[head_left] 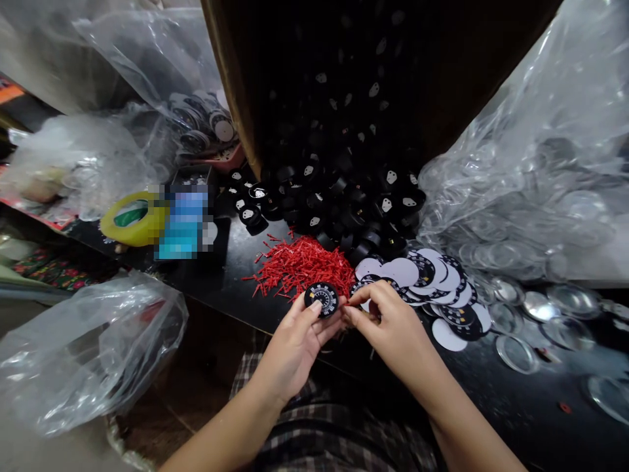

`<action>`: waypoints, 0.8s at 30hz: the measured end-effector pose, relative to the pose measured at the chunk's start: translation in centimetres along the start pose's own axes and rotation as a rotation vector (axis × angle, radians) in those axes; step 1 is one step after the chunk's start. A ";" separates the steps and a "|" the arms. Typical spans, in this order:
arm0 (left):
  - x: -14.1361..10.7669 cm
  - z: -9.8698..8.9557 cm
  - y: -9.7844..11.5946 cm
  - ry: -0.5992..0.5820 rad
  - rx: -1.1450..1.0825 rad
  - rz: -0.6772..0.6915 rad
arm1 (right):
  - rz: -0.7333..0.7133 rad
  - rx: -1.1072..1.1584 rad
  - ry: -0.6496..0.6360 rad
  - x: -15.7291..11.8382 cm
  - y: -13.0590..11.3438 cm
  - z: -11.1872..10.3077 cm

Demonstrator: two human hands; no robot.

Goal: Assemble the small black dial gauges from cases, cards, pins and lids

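A round black dial with white markings [321,300] is held in my left hand [301,337], thumb on its face and fingers beneath. Just to its right, my right hand [386,321] pinches a small red pointer [348,304] between thumb and fingertips. Behind the dial lies a heap of red pointers [304,265] on the dark table [221,288]. Black and white discs [447,288] are spread in an overlapping pile beyond my right hand.
Black round housings [363,203] spill from a large open box [228,85] at the back. Clear round covers [515,354] and plastic bags [540,164] lie right. Yellow tape [112,223] sits left, near another plastic bag [93,347].
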State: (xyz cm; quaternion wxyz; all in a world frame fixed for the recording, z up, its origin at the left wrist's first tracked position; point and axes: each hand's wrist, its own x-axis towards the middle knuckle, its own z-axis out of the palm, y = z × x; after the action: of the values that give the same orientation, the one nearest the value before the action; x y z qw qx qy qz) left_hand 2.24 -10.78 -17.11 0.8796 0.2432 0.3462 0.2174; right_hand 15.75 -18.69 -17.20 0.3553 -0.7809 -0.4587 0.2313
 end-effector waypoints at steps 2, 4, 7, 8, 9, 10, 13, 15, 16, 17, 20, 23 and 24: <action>0.0 0.1 0.0 -0.001 0.032 0.035 | -0.049 -0.048 0.016 -0.4 0.0 -0.3; -0.1 0.1 -0.1 -0.010 0.077 0.053 | -0.103 -0.095 0.018 -0.7 -0.1 -0.6; -0.1 0.1 -0.1 0.013 0.128 0.100 | -0.125 -0.071 0.033 -1.1 -0.6 -0.9; 0.0 0.0 -0.1 0.030 0.153 0.122 | -0.115 -0.012 0.032 -1.3 -0.8 -1.0; 0.1 0.0 -0.2 0.044 0.187 0.140 | -0.100 0.054 0.029 -1.4 -1.0 -1.0; 0.2 0.1 -0.4 0.048 0.224 0.150 | -0.089 0.107 0.026 -1.5 -1.2 -1.0; 0.6 0.3 -1.1 -0.006 0.302 0.131 | -0.088 0.109 0.037 -1.6 -1.7 -0.8; 0.7 0.4 -1.4 -0.046 0.324 0.137 | -0.100 0.047 0.054 -1.6 -1.7 -0.8; 0.7 0.5 -1.5 -0.059 0.343 0.151 | -0.105 0.030 0.057 -1.6 -1.7 -0.7; 0.7 0.6 -1.5 -0.067 0.372 0.167 | -0.107 0.021 0.057 -1.6 -1.7 -0.8; 0.4 0.7 -1.2 -0.065 0.470 0.196 | -0.104 0.018 0.044 -1.5 -1.6 -0.9; 0.1 0.9 -0.8 -0.064 0.528 0.206 | -0.082 0.026 0.031 -1.6 -1.6 -0.9; 0.0 0.9 -0.8 -0.059 0.547 0.219 | -0.076 0.029 0.030 -1.6 -1.7 -0.9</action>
State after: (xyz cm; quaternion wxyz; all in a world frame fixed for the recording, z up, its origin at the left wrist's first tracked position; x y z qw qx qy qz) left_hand 3.08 -11.65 -16.95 0.7623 0.5135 0.3381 0.2023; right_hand 14.67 -19.91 -15.28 0.3818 -0.7610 -0.4795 0.2127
